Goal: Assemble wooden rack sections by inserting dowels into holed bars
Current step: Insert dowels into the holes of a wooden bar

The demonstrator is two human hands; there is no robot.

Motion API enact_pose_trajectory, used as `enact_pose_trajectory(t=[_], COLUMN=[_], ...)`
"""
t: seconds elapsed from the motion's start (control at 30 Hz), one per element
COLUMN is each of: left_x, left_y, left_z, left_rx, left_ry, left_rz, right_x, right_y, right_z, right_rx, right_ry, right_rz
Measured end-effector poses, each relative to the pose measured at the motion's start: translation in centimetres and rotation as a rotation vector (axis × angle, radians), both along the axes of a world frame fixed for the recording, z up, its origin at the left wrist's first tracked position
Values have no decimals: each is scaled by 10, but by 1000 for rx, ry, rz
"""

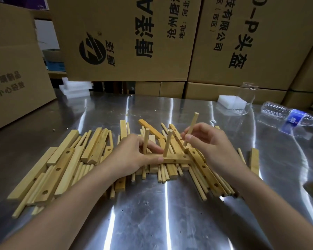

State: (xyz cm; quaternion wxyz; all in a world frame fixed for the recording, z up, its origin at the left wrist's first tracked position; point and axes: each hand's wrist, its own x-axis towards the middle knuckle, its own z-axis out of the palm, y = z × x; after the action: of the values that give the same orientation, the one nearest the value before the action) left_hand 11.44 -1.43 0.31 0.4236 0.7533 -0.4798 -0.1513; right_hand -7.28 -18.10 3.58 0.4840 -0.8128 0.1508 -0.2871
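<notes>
The right hand (pixel 206 141) pinches a near-upright dowel (pixel 192 124) — below this grip, its end seems just over the bar (pixel 177 158) that the left hand (pixel 134 152) grips.

Middle cardboard box (pixel 126 18) reads "唐泽A"; left box (pixel 16 56) "小心轻放".

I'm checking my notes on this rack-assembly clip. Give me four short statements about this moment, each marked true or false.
1. Two upright dowels stand in the bar that the left hand holds. True.
2. The right hand is empty. False: its fingers pinch a third dowel, tilted, its lower end near the bar's right end.
3. The water bottle stands upright. False: it lies on its side on the metal table.
4. A clear glass stands upright beside a white foam block. True.
</notes>
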Motion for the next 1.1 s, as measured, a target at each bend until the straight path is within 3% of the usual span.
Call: enact_pose_trajectory(t=[0.07,0.3,1.1], left_x=[0,2,6], left_y=[-3,-3,-3], left_z=[-1,-1,-4], left_rx=[15,23,36], left_ry=[6,46,52], left_rz=[9,-25,-29], right_x=[-3,-3,-1], right_y=[-6,-17,-20], right_z=[0,-8,-6], right_rx=[-124,-245,-413], right_ry=[31,130,231], right_rz=[-19,-11,-67])
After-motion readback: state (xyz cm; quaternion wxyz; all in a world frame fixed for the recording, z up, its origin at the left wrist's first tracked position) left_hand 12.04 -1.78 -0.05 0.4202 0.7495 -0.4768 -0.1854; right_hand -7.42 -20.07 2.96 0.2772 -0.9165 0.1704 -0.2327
